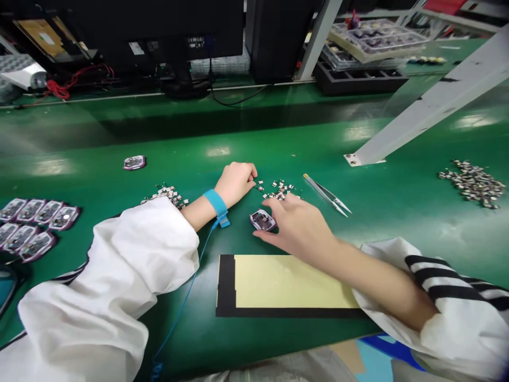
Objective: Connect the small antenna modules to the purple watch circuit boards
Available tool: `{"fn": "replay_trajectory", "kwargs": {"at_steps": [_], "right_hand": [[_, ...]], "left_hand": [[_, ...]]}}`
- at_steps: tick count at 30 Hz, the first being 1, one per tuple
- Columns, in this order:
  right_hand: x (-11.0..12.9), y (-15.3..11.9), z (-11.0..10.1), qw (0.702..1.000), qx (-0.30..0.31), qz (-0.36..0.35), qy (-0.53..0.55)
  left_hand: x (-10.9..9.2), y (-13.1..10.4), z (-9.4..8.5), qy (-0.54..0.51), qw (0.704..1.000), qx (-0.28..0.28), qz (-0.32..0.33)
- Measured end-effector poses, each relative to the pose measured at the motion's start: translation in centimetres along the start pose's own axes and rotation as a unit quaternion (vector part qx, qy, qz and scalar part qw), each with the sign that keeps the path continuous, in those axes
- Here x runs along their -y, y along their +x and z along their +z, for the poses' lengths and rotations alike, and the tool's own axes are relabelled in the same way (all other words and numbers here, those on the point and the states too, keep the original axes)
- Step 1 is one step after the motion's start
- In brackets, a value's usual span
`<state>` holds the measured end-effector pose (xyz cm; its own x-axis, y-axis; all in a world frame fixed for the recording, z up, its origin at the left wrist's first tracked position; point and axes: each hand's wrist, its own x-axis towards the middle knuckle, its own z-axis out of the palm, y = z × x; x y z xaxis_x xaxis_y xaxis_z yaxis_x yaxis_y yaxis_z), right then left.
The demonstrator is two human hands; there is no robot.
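Note:
My right hand [304, 225] has its thumb and fingers around the edges of a small circuit board in a purple frame [262, 220]. Just beyond that board, my left hand [237, 183] is closed, its fingertips pressed together beside a pile of small white and metal components [280, 189]; whatever it may pinch is too small to make out. A blue wrist strap [217, 204] with a cord circles my left wrist. To the right of the pile lie metal tweezers [326, 195]. A second pile of small components [169, 195] is partly hidden behind my left sleeve.
Several framed boards [37, 225] lie in rows at the left, and a single one [134, 162] sits farther back. A yellow sheet on a black mat [226, 286] is in front. More components [473, 183] are heaped right, past a white metal post [421, 106]. A monitor [119, 32] stands behind.

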<state>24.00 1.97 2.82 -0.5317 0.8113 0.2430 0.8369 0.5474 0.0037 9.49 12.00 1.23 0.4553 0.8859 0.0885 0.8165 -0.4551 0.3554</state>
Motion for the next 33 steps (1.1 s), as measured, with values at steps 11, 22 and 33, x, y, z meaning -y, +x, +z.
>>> {"fn": "replay_trajectory", "kwargs": {"at_steps": [11, 22, 33], "right_hand": [[-2.1, 2.4, 0.1, 0.96, 0.104, -0.229, 0.121], [0.1, 2.1, 2.7, 0.968, -0.031, -0.151, 0.196], [-0.1, 0.2, 1.6, 0.956, 0.056, -0.044, 0.284]], "left_hand": [[0.9, -6.2, -5.3, -0.187, 0.981, -0.051, -0.026], [-1.2, -13.1, -2.2, -0.061, 0.985, 0.001, 0.164], [-0.6, -12.4, -2.0, -0.091, 0.982, 0.01, 0.168]]}}
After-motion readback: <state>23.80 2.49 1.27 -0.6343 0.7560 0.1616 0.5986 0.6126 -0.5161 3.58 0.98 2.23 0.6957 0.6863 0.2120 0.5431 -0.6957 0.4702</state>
